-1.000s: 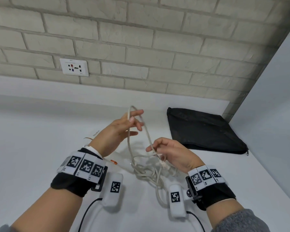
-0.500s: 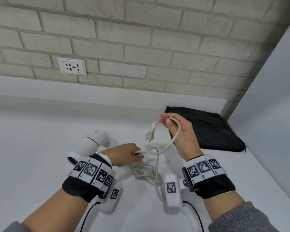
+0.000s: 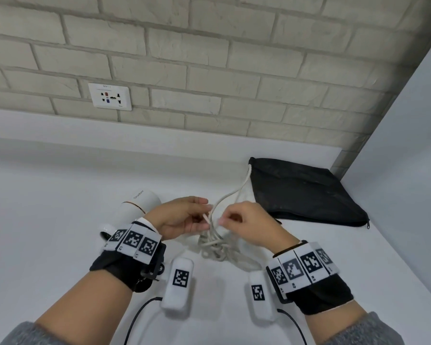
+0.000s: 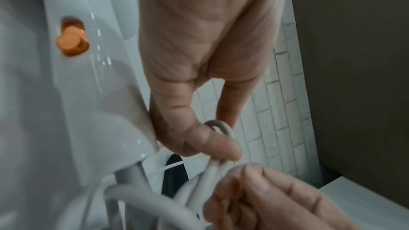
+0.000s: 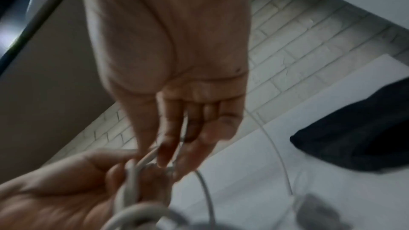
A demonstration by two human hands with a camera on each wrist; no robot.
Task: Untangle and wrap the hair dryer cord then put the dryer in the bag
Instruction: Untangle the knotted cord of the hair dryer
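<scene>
The white hair dryer (image 3: 137,207) lies on the white counter (image 3: 47,220), partly behind my left wrist; its handle with an orange switch (image 4: 71,41) fills the left wrist view. Its pale cord (image 3: 215,247) sits in a tangle between my hands, and one strand (image 3: 237,192) runs up toward the black bag (image 3: 301,192). My left hand (image 3: 184,215) pinches cord strands (image 4: 221,134) between thumb and fingers. My right hand (image 3: 244,220) pinches a strand (image 5: 146,158) right beside it. The plug is not visible.
The black zip bag lies flat at the back right, near a grey side wall (image 3: 408,170). A wall socket (image 3: 110,96) sits in the brick wall (image 3: 209,58) behind the counter. Black cables (image 3: 139,317) from the wrist cameras trail at the near edge.
My right hand has come down from holding the plug end high and now meets the left hand over the tangle. The plug end has dropped toward the bag.
</scene>
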